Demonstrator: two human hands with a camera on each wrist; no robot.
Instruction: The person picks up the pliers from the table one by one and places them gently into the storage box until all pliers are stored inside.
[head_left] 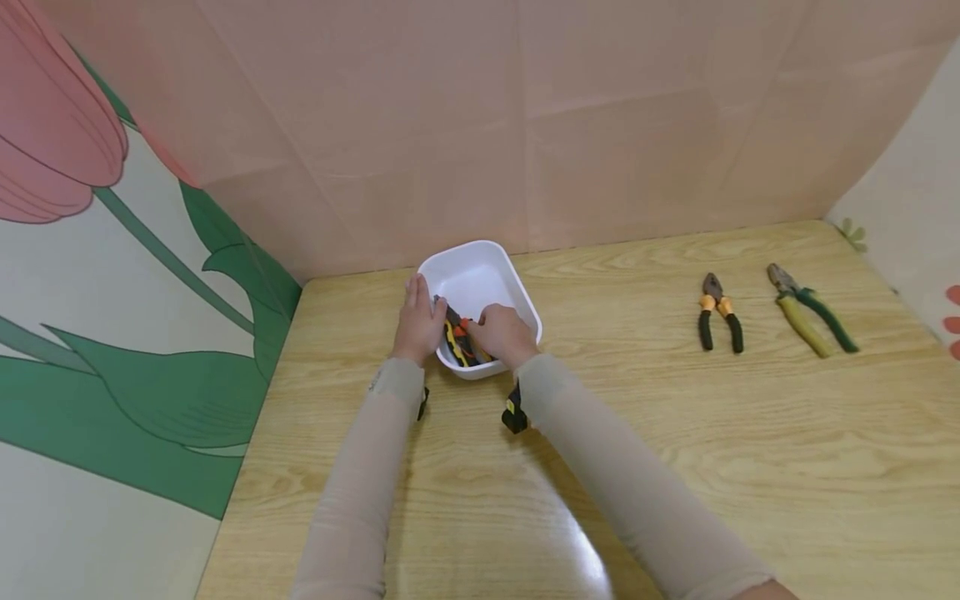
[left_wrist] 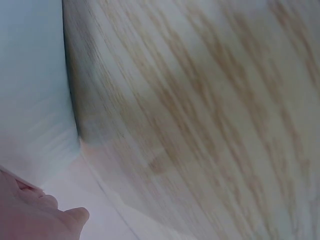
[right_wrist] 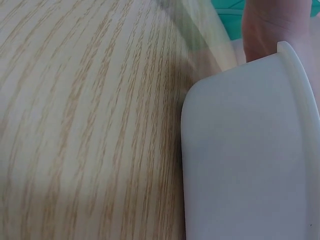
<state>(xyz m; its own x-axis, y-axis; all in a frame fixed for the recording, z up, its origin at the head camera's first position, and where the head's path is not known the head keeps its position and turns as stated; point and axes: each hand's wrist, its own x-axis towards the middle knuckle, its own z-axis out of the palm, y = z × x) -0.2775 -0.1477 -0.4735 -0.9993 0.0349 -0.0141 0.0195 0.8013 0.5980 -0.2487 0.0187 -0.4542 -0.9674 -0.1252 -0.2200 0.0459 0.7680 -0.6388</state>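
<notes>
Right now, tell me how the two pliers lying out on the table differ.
The orange-and-black pliers have black handles with orange collars; the green-and-yellow pliers have one yellow handle and one green. The orange-and-black pliers look shorter and lie nearer the white tub; the green-and-yellow ones lie farther right. Both rest untouched on the wooden table, noses toward the wall.

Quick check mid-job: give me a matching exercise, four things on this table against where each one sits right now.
Things:
1. white plastic tub
2. orange-and-black-handled pliers
3. green-and-yellow-handled pliers
4. black-and-yellow-handled tool

Places:
A. farthest right on the wooden table
B. inside the tub, between the hands
C. on the table, just left of the other loose pliers
D. near the back wall, left of centre

Pairs: 1-D, 2-C, 3-A, 4-B
</notes>
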